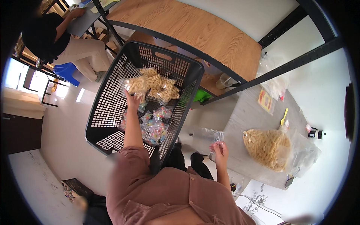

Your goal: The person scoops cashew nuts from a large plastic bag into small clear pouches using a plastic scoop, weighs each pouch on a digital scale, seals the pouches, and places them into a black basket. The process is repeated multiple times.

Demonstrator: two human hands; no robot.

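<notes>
My left hand (pixel 132 99) reaches into a black perforated plastic basket (pixel 108 105), its fingers against a clear bag of pale ring-shaped snacks (pixel 137 85); whether they grip it is hard to tell. More such bags (pixel 164 90) lie beside it at the basket's far end. Nearer me in the basket are several small clear packs of colourful items (pixel 157 129). My right hand (pixel 219 149) holds a clear, flat plastic bag (pixel 206 136) outside the basket, by the grey table's edge. On that table a large clear bag of pale yellow snacks (pixel 268 149) lies on its side.
A wood-topped shelf with a black metal frame (pixel 197 33) stands beyond the basket. The grey table (pixel 239 118) at right bears a yellow plastic spoon (pixel 284 116) and clear bags (pixel 271 76). At upper left a person (pixel 64 47) sits near a blue plastic stool (pixel 67 73).
</notes>
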